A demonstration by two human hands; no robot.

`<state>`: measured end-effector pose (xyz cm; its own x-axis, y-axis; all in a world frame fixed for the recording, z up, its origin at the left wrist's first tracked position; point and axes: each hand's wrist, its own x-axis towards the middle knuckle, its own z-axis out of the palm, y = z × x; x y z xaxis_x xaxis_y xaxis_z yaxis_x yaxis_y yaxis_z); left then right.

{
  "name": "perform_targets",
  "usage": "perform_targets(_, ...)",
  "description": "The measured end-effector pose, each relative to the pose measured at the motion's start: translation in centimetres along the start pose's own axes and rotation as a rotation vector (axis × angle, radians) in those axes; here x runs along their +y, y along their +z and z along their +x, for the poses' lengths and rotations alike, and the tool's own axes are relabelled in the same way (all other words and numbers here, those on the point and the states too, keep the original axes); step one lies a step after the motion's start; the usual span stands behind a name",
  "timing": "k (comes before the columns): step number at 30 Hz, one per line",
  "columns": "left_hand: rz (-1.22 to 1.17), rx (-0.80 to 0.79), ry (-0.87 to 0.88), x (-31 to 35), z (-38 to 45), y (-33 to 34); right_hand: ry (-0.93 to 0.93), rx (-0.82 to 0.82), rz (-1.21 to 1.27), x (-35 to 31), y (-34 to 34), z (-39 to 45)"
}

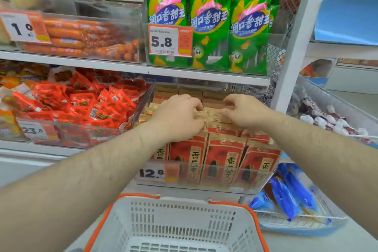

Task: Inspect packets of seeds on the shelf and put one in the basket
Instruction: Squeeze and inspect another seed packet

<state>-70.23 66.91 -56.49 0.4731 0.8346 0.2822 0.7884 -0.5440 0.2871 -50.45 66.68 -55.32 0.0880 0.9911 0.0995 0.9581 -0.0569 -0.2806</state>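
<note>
Above the white basket, left hand and right hand pinching seed packets, red snack bin beside

The seed packets are red and tan, with dark lettering and a black seed picture. The basket is white, slotted, with an orange rim. On the upper shelf, which is white, stand green bags with yellow corn and blue-white lettering. Left of the seeds lie bright red sachets. The price tags are white and orange.
</note>
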Motion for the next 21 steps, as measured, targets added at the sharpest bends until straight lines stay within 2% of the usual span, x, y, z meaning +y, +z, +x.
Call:
perform_targets(5,0.096,-0.193,-0.103,-0.3,6.0,0.4,0.035,-0.095,-0.137,0.1,0.4,4.7)
perform_targets(12,0.220,-0.281,-0.111,-1.0,10.1,1.1,0.076,-0.250,-0.143,0.2,1.1,8.7)
perform_targets(21,0.203,-0.317,-0.129,-1.5,11.2,2.3,0.017,-0.131,-0.212,1.1,1.8,8.8)
